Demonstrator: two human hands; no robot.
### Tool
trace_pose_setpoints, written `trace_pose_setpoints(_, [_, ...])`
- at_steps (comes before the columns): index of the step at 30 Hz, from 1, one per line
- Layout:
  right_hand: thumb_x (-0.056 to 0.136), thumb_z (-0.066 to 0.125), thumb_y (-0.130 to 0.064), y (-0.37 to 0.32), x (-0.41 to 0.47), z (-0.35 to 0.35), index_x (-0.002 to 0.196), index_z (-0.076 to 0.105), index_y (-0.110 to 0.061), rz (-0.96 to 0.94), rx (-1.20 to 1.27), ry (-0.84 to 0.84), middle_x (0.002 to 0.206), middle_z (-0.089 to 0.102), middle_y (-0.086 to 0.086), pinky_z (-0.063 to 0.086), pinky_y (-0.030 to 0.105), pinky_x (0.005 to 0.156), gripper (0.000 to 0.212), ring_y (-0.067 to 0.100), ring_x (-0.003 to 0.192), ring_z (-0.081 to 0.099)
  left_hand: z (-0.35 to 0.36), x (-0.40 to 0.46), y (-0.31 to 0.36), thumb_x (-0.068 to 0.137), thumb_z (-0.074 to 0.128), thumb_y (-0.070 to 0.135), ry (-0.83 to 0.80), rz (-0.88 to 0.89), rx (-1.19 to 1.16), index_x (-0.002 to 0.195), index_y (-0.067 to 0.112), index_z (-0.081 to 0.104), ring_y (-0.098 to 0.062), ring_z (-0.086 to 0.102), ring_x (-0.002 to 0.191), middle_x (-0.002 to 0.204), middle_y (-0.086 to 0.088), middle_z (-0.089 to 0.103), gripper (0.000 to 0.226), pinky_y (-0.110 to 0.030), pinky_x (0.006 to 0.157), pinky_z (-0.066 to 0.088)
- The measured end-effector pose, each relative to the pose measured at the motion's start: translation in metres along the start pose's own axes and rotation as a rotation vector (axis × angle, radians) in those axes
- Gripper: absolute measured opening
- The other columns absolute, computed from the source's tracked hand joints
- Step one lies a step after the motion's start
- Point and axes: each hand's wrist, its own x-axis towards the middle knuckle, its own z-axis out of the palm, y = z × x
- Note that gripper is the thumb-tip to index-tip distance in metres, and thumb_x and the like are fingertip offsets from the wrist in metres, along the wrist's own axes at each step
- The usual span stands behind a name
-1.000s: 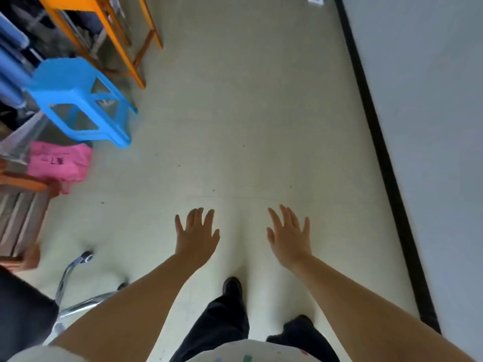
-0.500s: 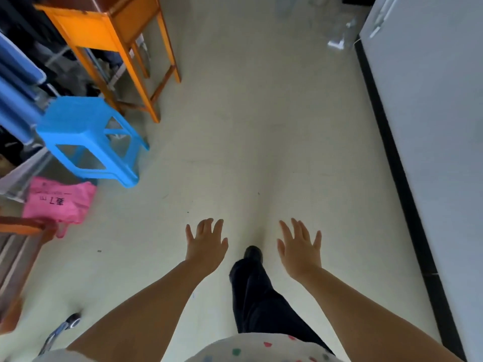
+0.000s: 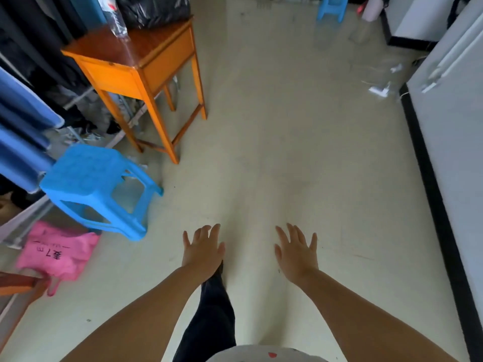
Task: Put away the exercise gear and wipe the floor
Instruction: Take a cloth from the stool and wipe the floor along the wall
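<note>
My left hand (image 3: 203,250) and my right hand (image 3: 296,253) are stretched out in front of me, palms down, fingers straight and spread, holding nothing. Below them lies the pale floor (image 3: 274,152), with my dark trouser leg (image 3: 214,309) stepping forward between my arms. No exercise gear or cleaning cloth shows in this view.
A blue plastic stool (image 3: 96,189) stands at left, an orange wooden table (image 3: 138,66) behind it, a pink bag (image 3: 56,253) on the floor near left. A white wall with black skirting (image 3: 428,192) runs along the right. A second blue stool (image 3: 332,7) stands far ahead.
I have walked forward and the view has tilted up: the table, far stool and room end have come into sight. Both hands stay spread and empty.
</note>
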Motion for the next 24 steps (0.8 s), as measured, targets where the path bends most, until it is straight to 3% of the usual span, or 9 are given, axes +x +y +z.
trace_pose_setpoints(4, [0.102,0.019,-0.039,-0.029,0.115,-0.049,0.152,0.005,-0.027,0.039,0.004,0.045,0.160,0.006,0.003,0.004,0.057,0.116,0.053,0.019,0.148,0.004,-0.049,0.111,-0.034,0.101,0.026,0.039,0.034,-0.031,0.000,0.151,0.022,0.011,-0.019,0.025,0.140,0.152,-0.002,0.024,0.055,-0.049,0.118,0.010])
trace_pose_setpoints(13, [0.102,0.016,-0.038,-0.060,0.301,-0.160,0.152,0.002,-0.028,0.198,0.184,0.052,0.161,0.002,0.001,0.001,0.054,0.118,0.053,0.018,0.148,0.000,-0.178,0.328,-0.026,0.101,0.027,0.038,0.058,0.150,0.070,0.151,0.021,0.012,-0.020,0.026,0.140,0.151,-0.003,0.026,0.055,-0.050,0.118,0.011])
trace_pose_setpoints(18, [0.103,0.015,-0.038,-0.025,0.395,-0.186,0.152,-0.001,-0.029,0.255,0.174,-0.021,0.161,-0.002,0.001,-0.001,0.054,0.117,0.053,0.018,0.148,-0.004,-0.204,0.442,0.009,0.102,0.025,0.038,-0.035,0.225,0.059,0.151,0.022,0.010,-0.019,0.021,0.142,0.154,-0.002,0.022,0.054,-0.050,0.118,0.006])
trace_pose_setpoints(24, [0.103,0.016,-0.037,0.046,0.538,-0.260,0.152,0.000,-0.027,0.245,0.135,0.001,0.161,-0.001,0.003,0.000,0.055,0.117,0.053,0.020,0.148,-0.003,-0.274,0.596,0.057,0.101,0.027,0.036,-0.021,0.191,0.035,0.151,0.021,0.012,-0.020,0.022,0.142,0.153,-0.004,0.023,0.054,-0.051,0.117,0.007])
